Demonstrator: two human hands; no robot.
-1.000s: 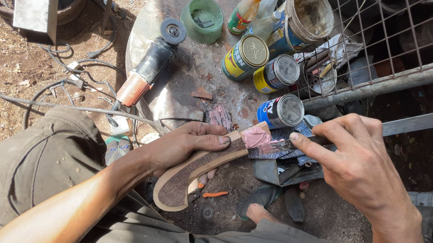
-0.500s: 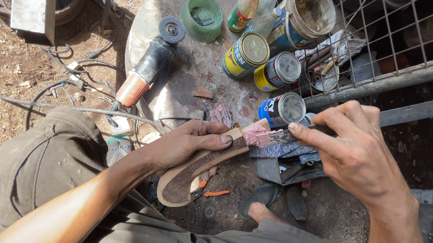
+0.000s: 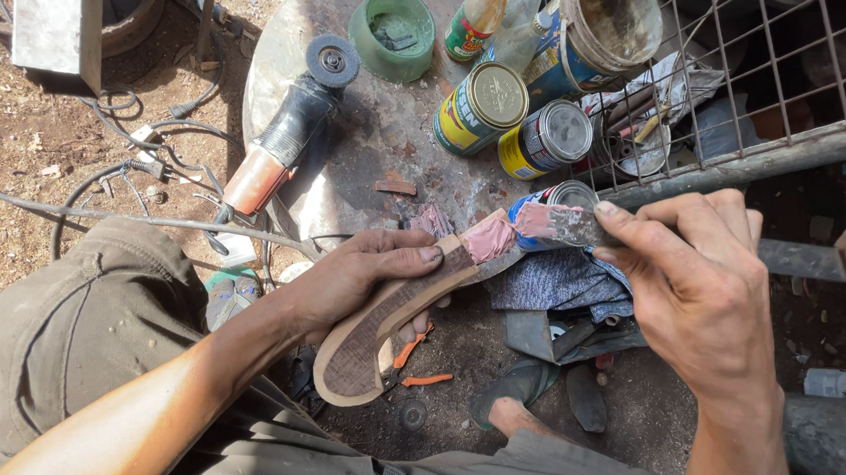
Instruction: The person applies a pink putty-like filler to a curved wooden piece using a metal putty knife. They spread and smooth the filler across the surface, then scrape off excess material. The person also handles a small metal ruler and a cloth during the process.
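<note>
A: Anything shift since earlier?
B: Not much. Right hand (image 3: 705, 294) nudged closer w/ the putty knife (image 3: 564, 224), fingers clamped on it.
A: Left?
B: Left hand (image 3: 362, 275) fingers clamped on the curved wooden handle (image 3: 389, 323), bracing it over the round metal tabletop (image 3: 360, 173) so the pink filler (image 3: 490, 238) goes on the end, by the paint cans (image 3: 514, 129).

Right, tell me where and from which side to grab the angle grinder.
Grip the angle grinder around its black mid-body, coming from above. It lies flat on the round metal table, disc end pointing away, so the barrel is bare on top. Keep off the disc, and off the orange tail where the cord leaves.
</note>
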